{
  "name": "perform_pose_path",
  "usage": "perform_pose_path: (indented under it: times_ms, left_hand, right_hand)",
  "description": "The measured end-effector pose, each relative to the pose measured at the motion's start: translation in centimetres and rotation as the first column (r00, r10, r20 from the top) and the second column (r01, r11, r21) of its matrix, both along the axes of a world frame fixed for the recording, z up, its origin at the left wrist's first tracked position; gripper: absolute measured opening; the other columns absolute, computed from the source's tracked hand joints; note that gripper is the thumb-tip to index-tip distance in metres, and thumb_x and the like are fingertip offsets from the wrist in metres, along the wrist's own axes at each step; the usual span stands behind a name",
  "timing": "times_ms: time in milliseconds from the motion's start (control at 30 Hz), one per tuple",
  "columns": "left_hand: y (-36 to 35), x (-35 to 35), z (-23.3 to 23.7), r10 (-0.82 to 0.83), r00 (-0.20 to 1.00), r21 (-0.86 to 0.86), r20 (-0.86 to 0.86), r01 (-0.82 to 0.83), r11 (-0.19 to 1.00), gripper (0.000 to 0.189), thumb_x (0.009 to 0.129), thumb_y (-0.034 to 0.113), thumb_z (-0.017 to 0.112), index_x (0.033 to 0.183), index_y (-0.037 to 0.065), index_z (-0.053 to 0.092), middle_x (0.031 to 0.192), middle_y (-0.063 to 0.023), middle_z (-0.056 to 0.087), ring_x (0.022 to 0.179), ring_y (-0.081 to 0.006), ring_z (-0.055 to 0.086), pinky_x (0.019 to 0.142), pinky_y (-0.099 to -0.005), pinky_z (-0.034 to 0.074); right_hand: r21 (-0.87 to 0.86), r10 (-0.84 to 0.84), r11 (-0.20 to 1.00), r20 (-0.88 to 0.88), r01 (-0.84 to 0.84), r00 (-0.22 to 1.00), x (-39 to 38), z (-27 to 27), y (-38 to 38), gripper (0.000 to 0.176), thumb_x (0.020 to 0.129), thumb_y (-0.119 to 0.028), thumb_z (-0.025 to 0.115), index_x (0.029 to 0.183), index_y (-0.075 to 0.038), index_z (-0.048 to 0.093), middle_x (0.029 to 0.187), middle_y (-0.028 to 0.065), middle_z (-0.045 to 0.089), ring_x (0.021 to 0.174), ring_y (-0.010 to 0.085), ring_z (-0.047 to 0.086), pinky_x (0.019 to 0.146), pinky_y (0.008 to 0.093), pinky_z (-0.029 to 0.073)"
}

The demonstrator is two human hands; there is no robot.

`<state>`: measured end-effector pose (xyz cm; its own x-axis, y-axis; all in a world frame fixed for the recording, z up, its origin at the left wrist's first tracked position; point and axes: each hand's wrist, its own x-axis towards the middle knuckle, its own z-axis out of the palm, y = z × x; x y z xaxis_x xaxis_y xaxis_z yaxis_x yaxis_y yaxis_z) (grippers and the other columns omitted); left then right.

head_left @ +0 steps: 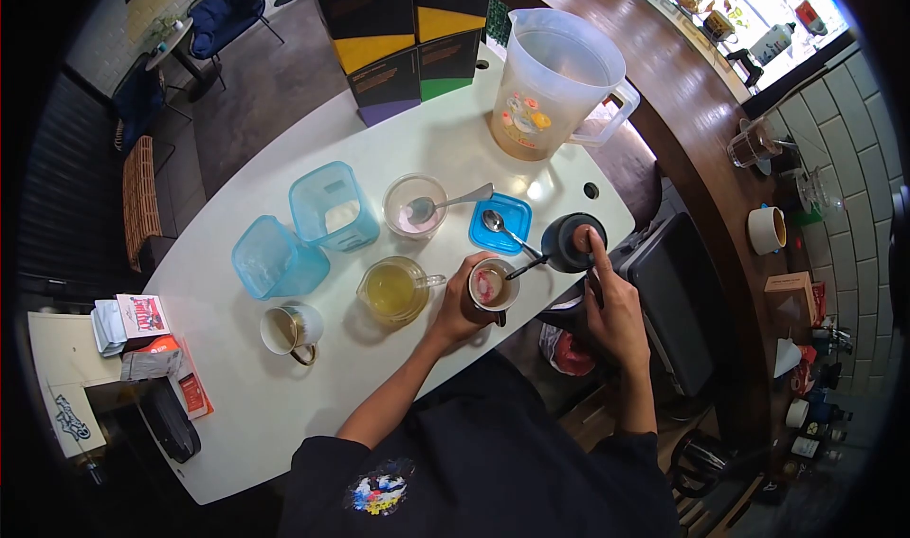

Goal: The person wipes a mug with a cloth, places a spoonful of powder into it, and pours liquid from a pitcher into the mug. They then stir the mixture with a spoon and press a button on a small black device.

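My left hand (458, 309) is wrapped round a mug (509, 301), with pinkish-white stuff and liquid showing inside it. My right hand (614, 303) holds a black gooseneck kettle (561, 256), its index finger stretched onto the lid and the other fingers curled at the handle side. The thin spout points left, its tip close to the mug's rim. Behind the mug, a spoon (495, 221) lies on a blue lid (513, 208). A clear cup (390, 197) with pink-white contents has another spoon (455, 200) across it. Left of my left hand stands a glass cup of yellowish liquid (391, 290).
Two light-blue plastic containers (320, 180) and a white mug (275, 334) stand further left on the white table (227, 396). A big plastic pitcher (559, 73) and dark boxes (379, 73) stand at the back. Packets and cards (152, 358) lie at the left end.
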<state>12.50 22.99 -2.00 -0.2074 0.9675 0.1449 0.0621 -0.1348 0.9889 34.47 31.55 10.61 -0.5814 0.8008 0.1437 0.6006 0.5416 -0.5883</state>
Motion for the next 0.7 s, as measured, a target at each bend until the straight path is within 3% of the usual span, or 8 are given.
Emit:
perform_pose_path:
  times_ms: [700]
  left_hand:
    - [-0.2,0.0,0.6,0.011,1.000,-0.014,-0.006,-0.011,1.000,0.073,0.067,0.009,0.085,0.131,0.005,0.050,0.110,-0.0124,0.066,0.102,-0.0259,0.067,0.092,-0.0364,0.051]
  right_hand:
    - [0.064,0.018,0.998,0.060,-0.022,0.998,-0.1,-0.1,-0.1,0.090,0.080,0.011,0.059,0.159,-0.017,0.026,0.092,0.0200,0.064,0.079,0.0394,0.066,0.071,0.0500,0.051]
